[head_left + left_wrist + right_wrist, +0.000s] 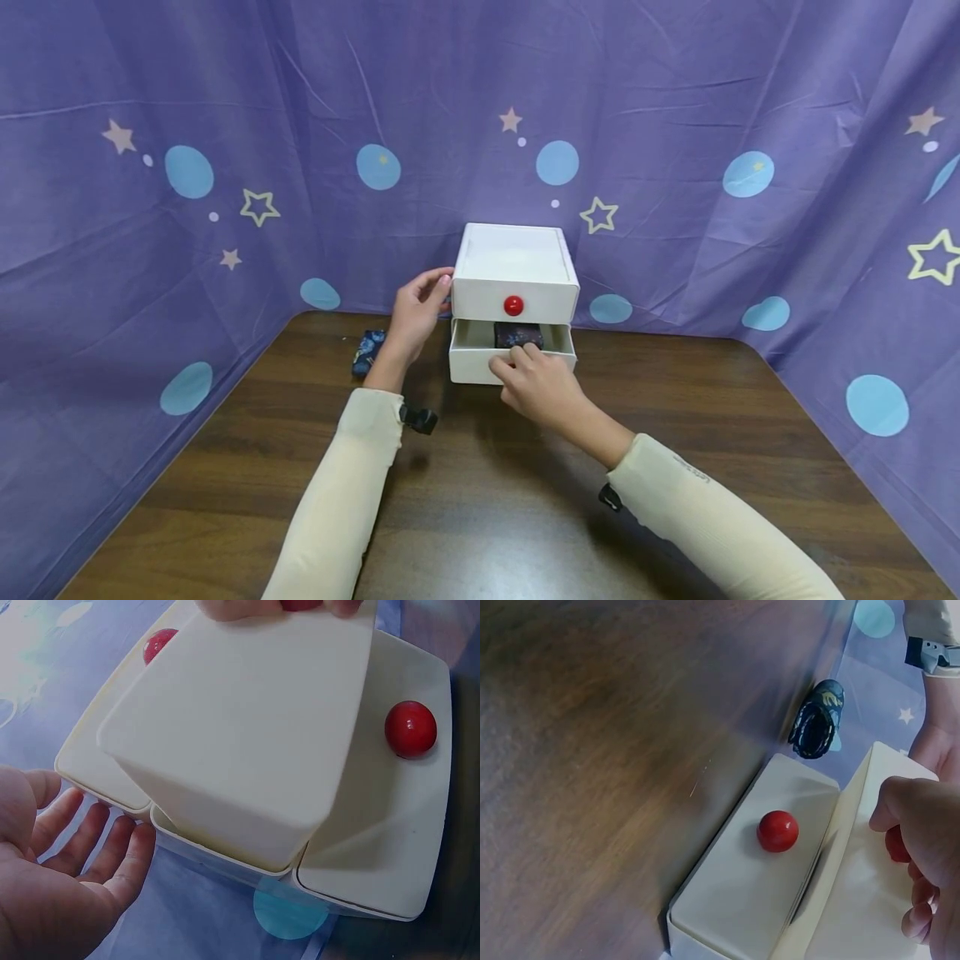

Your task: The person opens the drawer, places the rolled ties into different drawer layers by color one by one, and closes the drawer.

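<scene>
A white drawer cabinet (513, 250) with round red knobs stands against the cloth backdrop. Its middle drawer (247, 712) is pulled out, between two closed drawers. Inside lies a dark patterned item (517, 335). My right hand (542, 385) is at the front of this drawer, its thumb and fingers pinching the red knob (896, 844). At the cabinet's left side is my left hand (417, 315), fingers loosely extended and fingertips at the edge of the wall. In the left wrist view its palm and spread fingers show beside the cabinet.
On the brown wooden table (465, 500), left of the cabinet and behind my left wrist, sits a dark blue patterned item (367, 353); the right wrist view shows an opening in it. A purple backdrop (450, 100) with stars and dots encloses the table's back and sides.
</scene>
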The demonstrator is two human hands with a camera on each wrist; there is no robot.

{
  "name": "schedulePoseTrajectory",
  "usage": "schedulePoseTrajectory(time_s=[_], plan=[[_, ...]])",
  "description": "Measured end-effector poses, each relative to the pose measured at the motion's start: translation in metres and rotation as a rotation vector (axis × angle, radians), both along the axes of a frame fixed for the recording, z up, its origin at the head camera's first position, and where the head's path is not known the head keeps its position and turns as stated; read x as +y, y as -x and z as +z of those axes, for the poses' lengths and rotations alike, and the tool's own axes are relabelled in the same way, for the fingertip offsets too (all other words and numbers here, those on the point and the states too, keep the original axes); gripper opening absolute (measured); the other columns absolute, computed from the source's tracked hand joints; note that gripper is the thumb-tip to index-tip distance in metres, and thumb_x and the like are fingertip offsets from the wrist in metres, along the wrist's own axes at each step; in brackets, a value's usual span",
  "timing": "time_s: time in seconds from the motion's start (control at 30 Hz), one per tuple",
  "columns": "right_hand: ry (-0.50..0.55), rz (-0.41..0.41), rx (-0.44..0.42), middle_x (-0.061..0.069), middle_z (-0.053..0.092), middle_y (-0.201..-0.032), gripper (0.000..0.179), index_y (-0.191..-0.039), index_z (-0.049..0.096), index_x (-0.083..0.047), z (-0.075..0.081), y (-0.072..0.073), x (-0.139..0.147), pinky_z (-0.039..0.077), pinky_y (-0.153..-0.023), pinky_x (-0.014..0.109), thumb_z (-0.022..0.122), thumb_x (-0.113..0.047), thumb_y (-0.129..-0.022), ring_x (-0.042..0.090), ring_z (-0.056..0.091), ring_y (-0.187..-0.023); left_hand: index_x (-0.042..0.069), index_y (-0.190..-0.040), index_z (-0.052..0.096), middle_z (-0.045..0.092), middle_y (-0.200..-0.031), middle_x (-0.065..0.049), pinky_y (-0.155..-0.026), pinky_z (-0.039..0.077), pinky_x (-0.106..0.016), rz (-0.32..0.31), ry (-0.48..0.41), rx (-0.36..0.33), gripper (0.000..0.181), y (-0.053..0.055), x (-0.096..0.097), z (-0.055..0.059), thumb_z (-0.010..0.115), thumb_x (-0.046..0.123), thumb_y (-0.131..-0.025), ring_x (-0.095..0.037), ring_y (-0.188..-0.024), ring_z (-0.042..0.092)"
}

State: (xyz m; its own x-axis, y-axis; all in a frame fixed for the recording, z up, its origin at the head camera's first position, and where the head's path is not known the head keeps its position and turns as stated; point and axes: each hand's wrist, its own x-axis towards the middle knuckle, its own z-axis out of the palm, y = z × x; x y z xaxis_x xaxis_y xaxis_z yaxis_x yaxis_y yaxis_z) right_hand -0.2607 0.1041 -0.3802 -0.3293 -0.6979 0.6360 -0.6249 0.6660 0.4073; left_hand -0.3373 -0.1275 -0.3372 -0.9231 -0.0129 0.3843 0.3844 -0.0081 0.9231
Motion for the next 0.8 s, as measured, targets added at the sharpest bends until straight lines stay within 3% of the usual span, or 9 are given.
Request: schedulePoseTrajectory(time_s=[0.47, 0.8], plan=[[0.001, -0.004, -0.004, 0.005, 0.061, -0.082, 0.027, -0.099, 0.062, -0.013, -0.001, 0.016, 0.000, 0.048, -0.044, 0.035, 0.078, -0.024, -0.081, 0.026, 0.059, -0.072, 0.004, -0.134, 0.066, 0.066, -0.125, -0.018, -0.101, 0.052, -0.056, 0.002, -0.010, 0.003, 0.037, 0.001, 0.001, -0.001, 0.061, 0.027, -0.105, -0.023, -0.112, 0.063], [0.009, -0.009, -0.031, 0.006, 0.065, -0.084, 0.025, -0.102, 0.065, -0.012, -0.001, 0.024, 0.000, 0.050, -0.046, 0.035, 0.078, -0.021, -0.082, 0.027, 0.062, -0.073, 0.004, -0.135, 0.065, 0.065, -0.128, -0.017, -0.102, 0.052, -0.055, -0.002, 0.000, 0.004, 0.039, 0.002, 0.000, -0.002, 0.060, 0.028, -0.105, -0.023, -0.114, 0.062]])
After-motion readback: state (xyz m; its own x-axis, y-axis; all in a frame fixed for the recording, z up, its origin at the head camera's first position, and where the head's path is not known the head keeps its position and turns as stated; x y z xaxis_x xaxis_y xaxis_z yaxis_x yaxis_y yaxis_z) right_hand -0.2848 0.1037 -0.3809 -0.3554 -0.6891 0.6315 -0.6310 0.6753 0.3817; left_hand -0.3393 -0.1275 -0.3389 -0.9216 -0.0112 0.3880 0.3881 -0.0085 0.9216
